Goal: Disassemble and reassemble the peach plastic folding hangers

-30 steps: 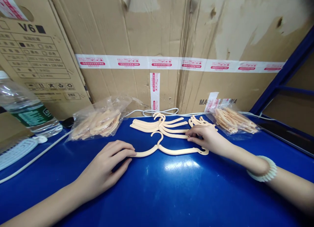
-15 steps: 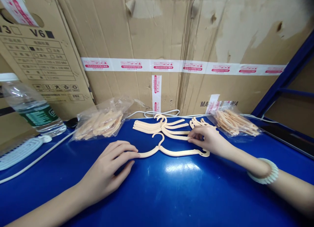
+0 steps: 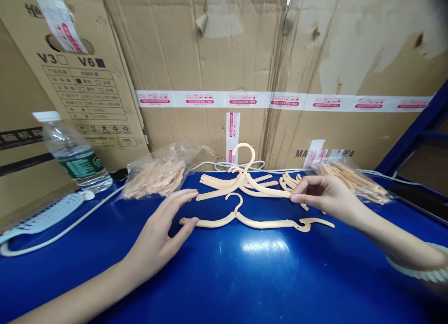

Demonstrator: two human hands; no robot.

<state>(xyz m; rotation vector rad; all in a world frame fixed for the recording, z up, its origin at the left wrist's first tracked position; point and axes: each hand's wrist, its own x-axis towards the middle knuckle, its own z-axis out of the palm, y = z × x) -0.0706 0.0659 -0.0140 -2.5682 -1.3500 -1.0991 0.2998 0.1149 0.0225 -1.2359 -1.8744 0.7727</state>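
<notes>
My right hand [image 3: 325, 195] pinches the right arm end of a peach-coloured plastic clothes hanger [image 3: 268, 190], whose hook stands up off the table. Its left arm end reaches close to the fingertips of my left hand [image 3: 157, 235], which is open, thumb and fingers apart. That thumb is at the left arm of another hanger [image 3: 266, 224] lying in front; whether it presses on it I cannot tell. A curved piece lies at this front hanger's right end. Behind the raised hanger lie more hangers [image 3: 210, 179], partly covered. Small curved pieces [image 3: 284, 183] lie beside my right fingers.
Clear bags of peach-coloured pieces lie at the back left [image 3: 157, 179] and back right [image 3: 360, 179]. A water bottle [image 3: 79, 156] and a pale blue hairbrush [image 3: 52, 212] are at left. A white cable [image 3: 105, 205] crosses the blue table; cardboard [image 3: 196, 132] stands behind.
My right hand has lifted a hanger from the group at the back, raising its hook. My left hand has opened its thumb away from its fingers. The view has shifted left.
</notes>
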